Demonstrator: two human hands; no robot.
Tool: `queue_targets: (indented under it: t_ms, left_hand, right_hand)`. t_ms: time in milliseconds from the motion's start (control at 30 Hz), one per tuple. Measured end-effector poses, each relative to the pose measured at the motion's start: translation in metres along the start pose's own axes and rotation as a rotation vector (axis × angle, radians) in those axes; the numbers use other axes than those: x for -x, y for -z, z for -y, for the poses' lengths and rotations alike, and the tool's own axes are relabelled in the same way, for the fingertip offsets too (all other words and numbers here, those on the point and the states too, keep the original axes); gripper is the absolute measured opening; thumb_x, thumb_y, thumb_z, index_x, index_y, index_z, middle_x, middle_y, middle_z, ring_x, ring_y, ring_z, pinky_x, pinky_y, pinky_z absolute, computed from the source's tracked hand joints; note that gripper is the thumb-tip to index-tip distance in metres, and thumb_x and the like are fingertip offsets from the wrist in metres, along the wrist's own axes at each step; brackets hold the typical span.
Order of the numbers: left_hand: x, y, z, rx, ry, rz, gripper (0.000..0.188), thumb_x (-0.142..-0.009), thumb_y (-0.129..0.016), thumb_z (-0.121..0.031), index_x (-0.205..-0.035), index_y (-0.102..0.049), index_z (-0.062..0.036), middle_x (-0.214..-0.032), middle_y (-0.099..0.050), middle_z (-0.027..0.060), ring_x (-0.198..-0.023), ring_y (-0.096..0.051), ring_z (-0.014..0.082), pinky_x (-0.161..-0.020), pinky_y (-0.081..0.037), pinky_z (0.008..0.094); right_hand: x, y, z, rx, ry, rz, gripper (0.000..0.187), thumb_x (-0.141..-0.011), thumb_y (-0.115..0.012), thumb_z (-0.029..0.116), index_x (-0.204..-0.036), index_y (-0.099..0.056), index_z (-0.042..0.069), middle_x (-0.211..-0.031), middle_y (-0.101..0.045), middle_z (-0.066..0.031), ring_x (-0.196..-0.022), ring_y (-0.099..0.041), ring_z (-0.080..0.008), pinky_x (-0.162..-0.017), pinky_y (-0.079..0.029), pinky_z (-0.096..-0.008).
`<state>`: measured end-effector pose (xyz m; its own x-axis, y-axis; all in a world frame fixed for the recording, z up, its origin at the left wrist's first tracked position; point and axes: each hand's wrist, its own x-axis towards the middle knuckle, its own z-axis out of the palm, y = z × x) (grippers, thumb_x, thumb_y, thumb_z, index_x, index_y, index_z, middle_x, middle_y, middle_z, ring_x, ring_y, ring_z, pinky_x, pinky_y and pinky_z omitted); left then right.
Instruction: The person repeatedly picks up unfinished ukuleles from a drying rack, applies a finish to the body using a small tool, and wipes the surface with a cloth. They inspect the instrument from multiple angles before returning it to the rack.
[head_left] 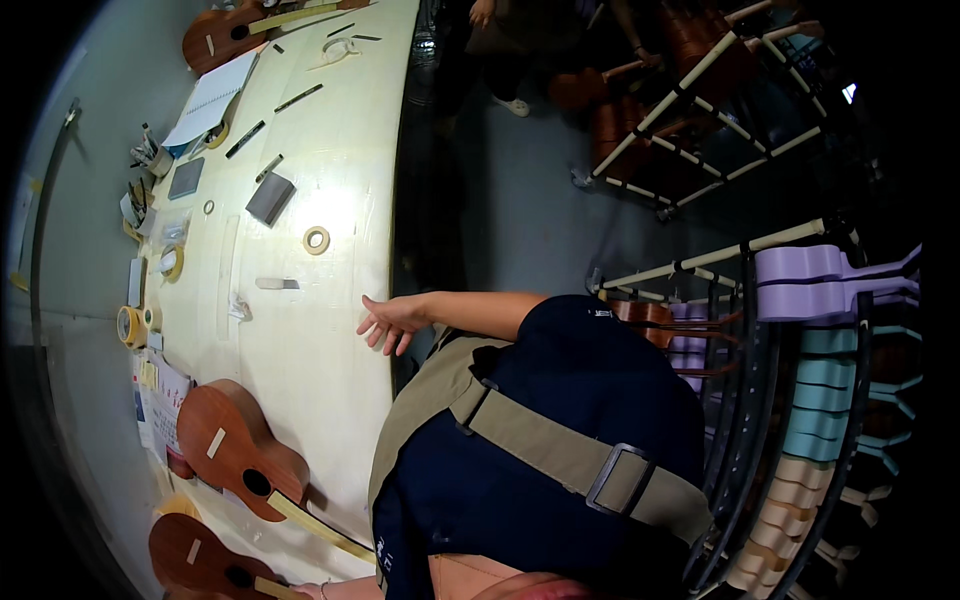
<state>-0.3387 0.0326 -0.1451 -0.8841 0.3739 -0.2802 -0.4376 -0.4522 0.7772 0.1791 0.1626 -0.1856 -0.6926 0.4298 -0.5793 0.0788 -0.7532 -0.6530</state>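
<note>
Right hand [393, 318]: spreading wide at desk [335, 350] edge, bare surface lying beyond; left hand [310, 590]: resting near ukulele [185, 560] neck, grip indiscernible.

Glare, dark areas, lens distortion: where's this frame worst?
Head view: strongest glare on the white tabletop, just above the tape roll; head view: upper right underlit, the rack standing out but things around it sunk in darkness; head view: left side, the grey wall shows bowed edges, with corners black.
</note>
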Motion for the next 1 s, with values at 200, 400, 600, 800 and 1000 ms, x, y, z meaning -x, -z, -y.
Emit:
queue_targets:
  t_ms: [200,400,600,800,1000]
  left_hand:
    - [0.040,-0.036,0.003,-0.090,-0.194,0.101,0.040,-0.083,-0.049,-0.030,-0.103,-0.035,0.0018,-0.113,-0.037,0.0139,-0.111,-0.033,0.0287,-0.100,-0.025,0.0433]
    - [0.091,-0.063,-0.002,-0.142,-0.383,0.171,0.034,-0.083,-0.050,-0.031,-0.095,-0.043,0.0004,-0.105,-0.044,0.0121,-0.106,-0.039,0.0277,-0.098,-0.028,0.0445]
    - [0.161,-0.034,-0.055,0.025,-0.521,0.228,0.031,-0.083,-0.050,-0.031,-0.088,-0.051,-0.0010,-0.098,-0.052,0.0104,-0.101,-0.045,0.0268,-0.097,-0.031,0.0457]
    - [0.252,-0.085,0.011,0.330,-0.170,-0.033,0.040,-0.079,-0.052,-0.045,-0.078,-0.051,-0.0049,-0.081,-0.052,0.0069,-0.092,-0.047,0.0256,-0.095,-0.032,0.0502]
    - [0.316,-0.088,0.043,0.461,-0.153,0.236,0.033,-0.084,-0.048,-0.038,-0.088,-0.050,-0.0046,-0.092,-0.053,0.0099,-0.090,-0.051,0.0237,-0.094,-0.035,0.0453]
  right_hand:
    - [-0.018,-0.016,0.032,0.089,0.052,0.061,0.082,-0.079,-0.007,0.067,-0.131,-0.028,0.007,-0.119,-0.041,-0.0169,-0.090,-0.053,-0.0267,-0.072,-0.047,-0.0362]
    - [-0.015,-0.014,0.059,0.136,0.231,0.155,0.083,-0.078,-0.015,0.069,-0.129,-0.032,0.006,-0.121,-0.042,-0.0156,-0.095,-0.050,-0.0251,-0.078,-0.045,-0.0361]
    - [-0.013,-0.005,0.092,0.048,0.445,0.259,0.081,-0.074,-0.023,0.071,-0.136,-0.017,0.020,-0.133,-0.028,-0.0074,-0.120,-0.032,-0.0213,-0.096,-0.029,-0.0373]
    - [0.013,0.017,0.108,0.134,0.372,0.029,0.062,-0.084,-0.035,0.054,-0.132,-0.027,0.016,-0.122,-0.041,-0.0040,-0.108,-0.041,-0.0177,-0.086,-0.037,-0.0356]
    - [0.005,0.041,0.087,-0.229,0.201,0.023,0.058,-0.083,-0.046,0.045,-0.123,-0.038,0.004,-0.119,-0.046,-0.0122,-0.109,-0.045,-0.0208,-0.089,-0.038,-0.0326]
